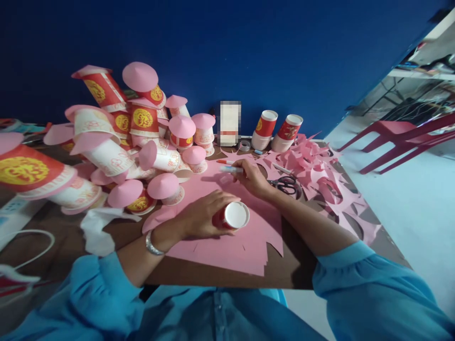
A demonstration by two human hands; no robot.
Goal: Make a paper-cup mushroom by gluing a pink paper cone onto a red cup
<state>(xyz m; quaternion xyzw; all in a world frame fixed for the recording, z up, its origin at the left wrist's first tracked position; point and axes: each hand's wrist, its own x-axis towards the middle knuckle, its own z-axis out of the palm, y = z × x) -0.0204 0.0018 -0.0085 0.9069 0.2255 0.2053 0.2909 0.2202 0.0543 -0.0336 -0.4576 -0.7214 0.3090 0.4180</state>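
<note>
my left hand [208,213] curls its fingers round a red and white paper cup [236,215]; my right fingers [245,173] pinch a pen [230,169] above pink paper [227,251]

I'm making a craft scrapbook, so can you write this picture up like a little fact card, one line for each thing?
Left hand: holding a red and white paper cup
Right hand: fingertips at a pen; firm grip or just touching, cannot tell
Under the hands: flat pink paper
On the left: many cups with pink paper cones
Near the wall: two cup stacks
Beside the right forearm: scissors
On the right: cut-up pink scraps
Past the table: reddish chair
</note>
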